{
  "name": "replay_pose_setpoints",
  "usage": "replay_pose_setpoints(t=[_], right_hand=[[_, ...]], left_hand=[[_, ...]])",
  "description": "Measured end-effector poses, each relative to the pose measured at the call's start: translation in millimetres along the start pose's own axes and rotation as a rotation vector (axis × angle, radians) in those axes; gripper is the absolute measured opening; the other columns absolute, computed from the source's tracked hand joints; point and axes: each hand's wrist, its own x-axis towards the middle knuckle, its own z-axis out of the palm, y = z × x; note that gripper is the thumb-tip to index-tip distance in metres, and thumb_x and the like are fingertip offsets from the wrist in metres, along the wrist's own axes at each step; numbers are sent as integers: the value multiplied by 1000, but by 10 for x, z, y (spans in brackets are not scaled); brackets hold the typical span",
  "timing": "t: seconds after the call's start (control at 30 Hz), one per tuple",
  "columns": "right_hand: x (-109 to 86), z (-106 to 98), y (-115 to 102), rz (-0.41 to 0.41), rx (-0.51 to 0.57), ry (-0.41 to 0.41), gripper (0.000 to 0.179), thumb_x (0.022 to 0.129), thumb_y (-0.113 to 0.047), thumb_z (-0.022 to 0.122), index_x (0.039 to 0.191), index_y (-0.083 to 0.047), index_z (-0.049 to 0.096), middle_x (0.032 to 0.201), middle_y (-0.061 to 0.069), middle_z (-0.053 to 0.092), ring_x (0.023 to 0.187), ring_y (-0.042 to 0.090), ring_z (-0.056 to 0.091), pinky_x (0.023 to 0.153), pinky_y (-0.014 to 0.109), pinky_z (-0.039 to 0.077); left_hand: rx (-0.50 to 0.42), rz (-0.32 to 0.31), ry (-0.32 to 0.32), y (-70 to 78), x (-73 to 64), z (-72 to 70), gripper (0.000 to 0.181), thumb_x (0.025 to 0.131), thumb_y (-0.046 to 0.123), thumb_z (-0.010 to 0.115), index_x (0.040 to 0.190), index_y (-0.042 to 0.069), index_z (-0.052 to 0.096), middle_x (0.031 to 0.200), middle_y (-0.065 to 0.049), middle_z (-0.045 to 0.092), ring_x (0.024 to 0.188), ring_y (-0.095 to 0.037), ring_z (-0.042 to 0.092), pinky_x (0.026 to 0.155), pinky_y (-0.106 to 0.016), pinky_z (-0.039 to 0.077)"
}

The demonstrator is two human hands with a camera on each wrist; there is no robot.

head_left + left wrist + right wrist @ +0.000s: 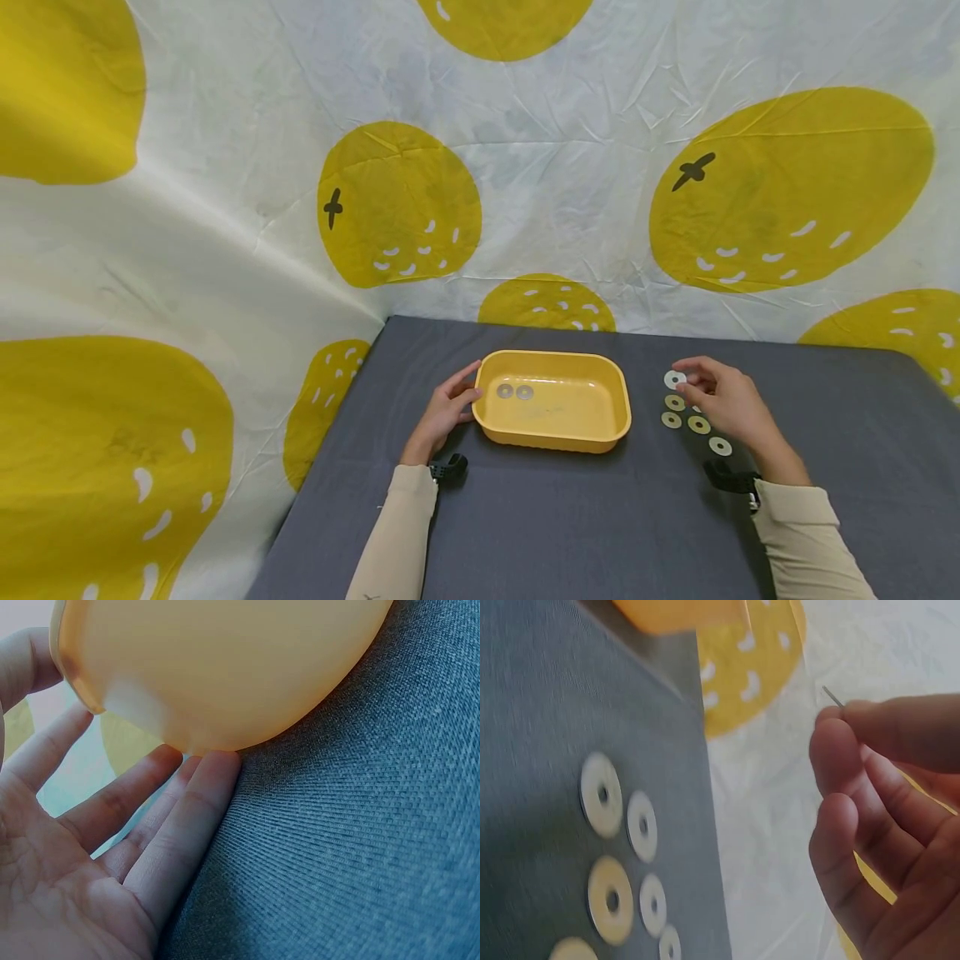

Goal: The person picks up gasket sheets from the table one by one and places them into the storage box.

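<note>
One washer (670,380) up at the fingertips of the right hand (723,404), and it's a proper pinch: thumb and finger clamped on it near the rim, the disc nearly edge-on in the right wrist view. Sensible grip, by the look of it; something this thin and flat offers little else to take hold of. The other fingers bend loosely alongside.

Down beside that hand, six loose washers (598,900) show in the right wrist view, one cut by the frame, all flat on the dark cloth-covered surface (585,517). They're in rough rows with gaps between, spacing that probably leaves each rim easy to reach. Their patch lies between the tray and the surface's right edge, well toward the far edge.

Over to the left hand (441,414): fingers spread apart, fairly straight, tips resting against the left end of the yellow plastic tray (551,442). Likely a light steadying touch, keeping the interior uncovered.

And inside that tray, two silvery washers (519,392) lie flat, side by side, toward its left end. The tray itself sits long side to the surface's far edge, over toward the far-left corner, apparently placed within reach of both hands. Beyond that edge hangs a fruit-print curtain (540,200).
</note>
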Motion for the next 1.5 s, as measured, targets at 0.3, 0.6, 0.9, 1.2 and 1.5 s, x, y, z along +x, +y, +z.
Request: replay_pose_setpoints(t=[0.3, 0.6, 0.9, 1.2, 1.5], right_hand=[[31, 350, -307, -37, 114, 25, 32, 99, -12, 68, 129, -2, 65, 90, 13, 72, 70, 24, 67, 55, 25, 48], [35, 599, -496, -55, 160, 37, 28, 96, -7, 70, 124, -3, 68, 85, 9, 70, 63, 10, 58, 54, 24, 47], [2, 745, -681, -72, 226, 9, 28, 95, -5, 71, 122, -1, 68, 85, 12, 69, 67, 27, 65, 52, 23, 45], [116, 915, -923, -41, 281, -40, 28, 95, -6, 71, 122, -2, 69, 86, 9, 69, 71, 32, 66, 53, 24, 44], [341, 1069, -1051, 20, 336, -57, 29, 96, -6, 70, 124, 0, 68, 90, 15, 70, 78, 38, 70, 56, 26, 48]], left_hand=[[-2, 2, -1, -6, -3, -16, 52, 101, 25, 66, 150, 39, 52, 138, -13, 63, 121, -30, 65, 88, -41, 62], [-21, 9, -9, -22, -14, 2, 52, 102, 23, 65, 150, 37, 51, 141, -14, 61, 124, -34, 64, 87, -40, 62], [-21, 7, -10, -38, -5, 13, 53, 101, 25, 66, 150, 38, 52, 140, -14, 62, 122, -30, 65, 87, -39, 62], [-14, -13, -1, -14, 4, -4, 52, 101, 24, 66, 149, 39, 52, 138, -14, 62, 122, -31, 65, 87, -39, 62], [-27, -10, -12, 23, -8, -3, 53, 102, 23, 65, 151, 37, 51, 139, -17, 61, 120, -33, 66, 86, -38, 62]])
